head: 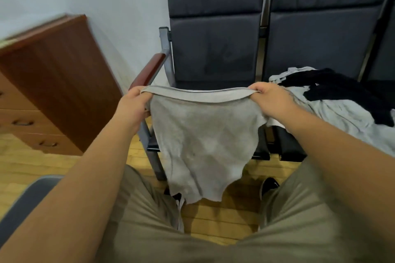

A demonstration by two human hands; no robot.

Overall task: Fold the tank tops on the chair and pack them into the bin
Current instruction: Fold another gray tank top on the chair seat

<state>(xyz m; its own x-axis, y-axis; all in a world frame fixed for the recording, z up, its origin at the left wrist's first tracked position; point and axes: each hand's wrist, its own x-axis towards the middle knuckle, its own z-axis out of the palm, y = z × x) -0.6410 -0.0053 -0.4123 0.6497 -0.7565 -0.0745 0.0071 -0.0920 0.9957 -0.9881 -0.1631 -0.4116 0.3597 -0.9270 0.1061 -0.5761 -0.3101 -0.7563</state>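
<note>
A grey tank top (203, 134) hangs upside down in the air in front of the left dark chair (213, 38), its hem stretched taut between my hands and its straps dangling near my knees. My left hand (133, 105) grips the hem's left corner. At the right corner, my right hand (270, 97) pinches the hem. A pile of light grey and black tank tops (342, 100) lies on the seat of the right chair (320, 28). No bin is in view.
A brown wooden drawer cabinet (49, 83) stands at the left against the white wall. The left chair has a reddish wooden armrest (147, 70). Wooden floor (213, 220) lies below, between my legs. A dark padded seat edge (27, 203) shows at the lower left.
</note>
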